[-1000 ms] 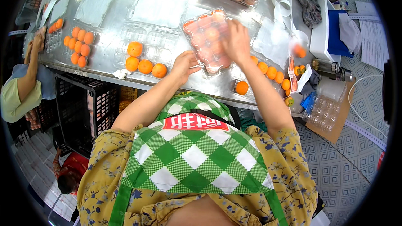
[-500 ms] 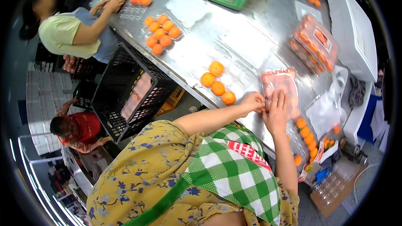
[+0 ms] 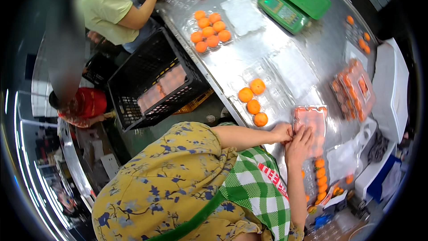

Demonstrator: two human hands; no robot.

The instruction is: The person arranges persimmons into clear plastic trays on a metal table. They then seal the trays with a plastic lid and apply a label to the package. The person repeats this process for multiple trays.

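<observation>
A clear plastic pack of orange fruit [image 3: 310,121] lies near the table's front edge. My left hand [image 3: 282,133] is closed in a pinch at the pack's left edge. Across the lid lie the fingers of my right hand [image 3: 298,146], with its thumb at the same edge, close to my left fingertips; it grips the pack there. What exactly the fingertips pinch is hidden. To the left, an open clear tray [image 3: 274,87] has several oranges [image 3: 253,106] along its near side. Another row of oranges [image 3: 321,176] sits just nearer than the pack.
Stacked fruit packs [image 3: 353,91] stand right, beside a white foam box [image 3: 390,85]. A green scale [image 3: 285,11] is at the back. A filled tray [image 3: 209,31] lies far left. Below the table edge, a black crate [image 3: 156,82] holds packs. A co-worker [image 3: 109,11] handles another pack.
The view has shifted, so the table sits further right and lower. Both my hands stay at the pack's left edge. The co-worker at far left now holds a pack.
</observation>
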